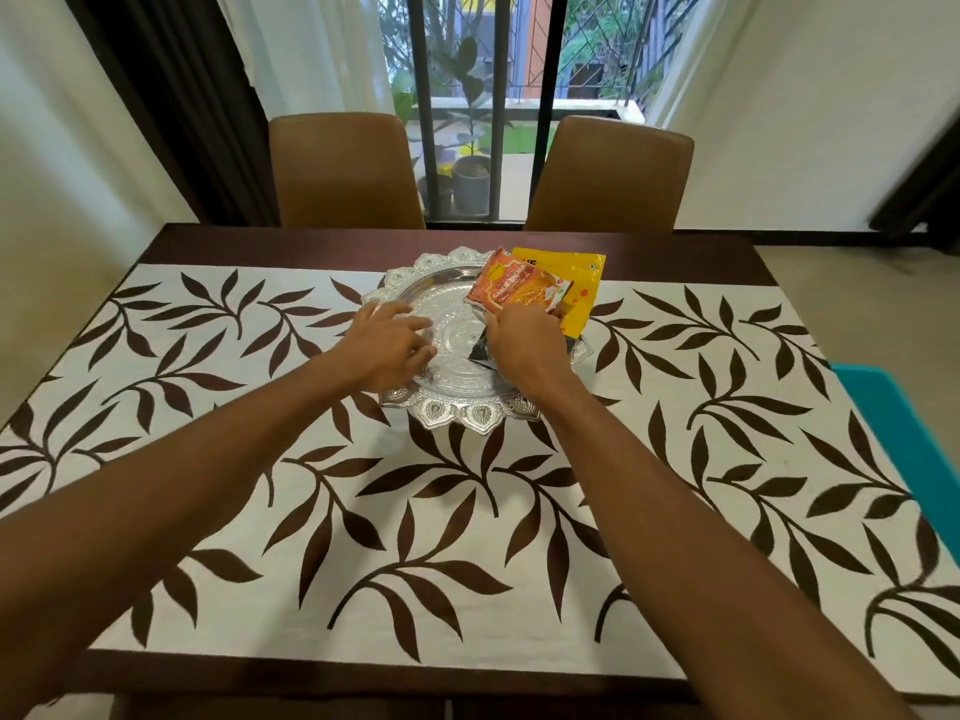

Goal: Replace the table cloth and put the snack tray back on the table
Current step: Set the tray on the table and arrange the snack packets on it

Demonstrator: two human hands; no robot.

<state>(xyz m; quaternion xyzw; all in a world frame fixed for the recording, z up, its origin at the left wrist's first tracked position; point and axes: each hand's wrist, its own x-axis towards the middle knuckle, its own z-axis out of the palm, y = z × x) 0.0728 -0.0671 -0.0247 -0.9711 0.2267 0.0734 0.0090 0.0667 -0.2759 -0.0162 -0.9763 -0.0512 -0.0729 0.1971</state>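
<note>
Fingers of the left hand rest loosely spread on the silver tray. The right hand, nearer them, pinches the snack packets, which stretch away beyond it. Tray sits on the leaf-patterned cloth, toward its far edge.

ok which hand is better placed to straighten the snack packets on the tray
Right, probably. The right hand is on the orange packet, on the right half of the silver tray; the left hand rests on its bare left side.

head cam | worn on person's head | looks forward and down across table | near | wide-angle | only view
</note>
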